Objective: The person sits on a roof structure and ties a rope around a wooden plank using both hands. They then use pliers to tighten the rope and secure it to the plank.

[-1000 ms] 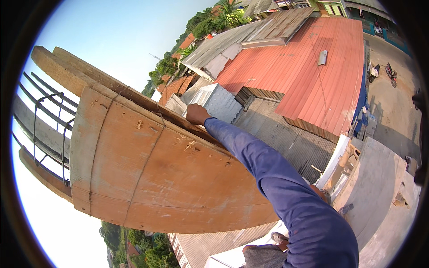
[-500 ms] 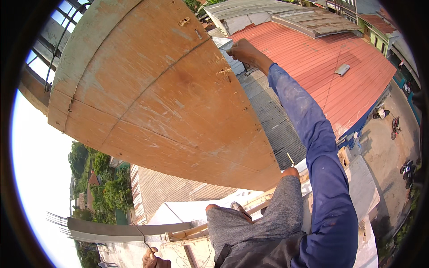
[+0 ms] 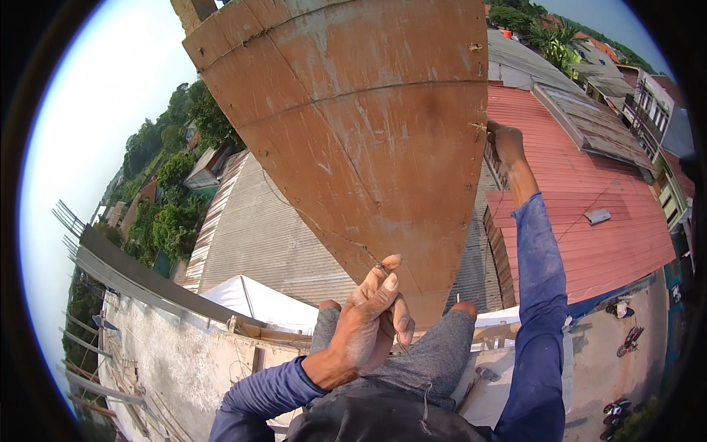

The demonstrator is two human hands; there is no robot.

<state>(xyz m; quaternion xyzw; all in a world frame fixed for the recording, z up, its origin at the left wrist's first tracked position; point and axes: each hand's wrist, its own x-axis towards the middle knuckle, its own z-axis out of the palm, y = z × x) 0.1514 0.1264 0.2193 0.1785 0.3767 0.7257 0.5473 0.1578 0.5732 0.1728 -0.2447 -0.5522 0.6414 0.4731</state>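
Wire (image 3: 361, 244), thin, dark and loosely curved, was pinched between thumb and forefinger of the bare left hand (image 3: 368, 317), that grip closed on its near end. The strand trailed up and left across the large orange-brown, tapering, scuffed flat panel (image 3: 383, 162) and past its left edge; the pinch so close to the tip probably gave control over where that end pointed.

The right hand (image 3: 507, 151) was up at the panel's right edge, arm outstretched, beside a small tuft of wood splinters or wire. Its fingers were bent, but whether that grip closed on the edge or on something behind it could not be told. The reach perhaps steadied the body or the panel.

The panel rose directly in front of the person, its narrow end down between knees in grey knitted shorts (image 3: 434, 357). Thin dark tie strands (image 3: 368, 90) crossed its face, presumably binding it. Beyond lay a grey corrugated roof (image 3: 272, 228) at left and a red ribbed metal roof (image 3: 611, 250) at right.
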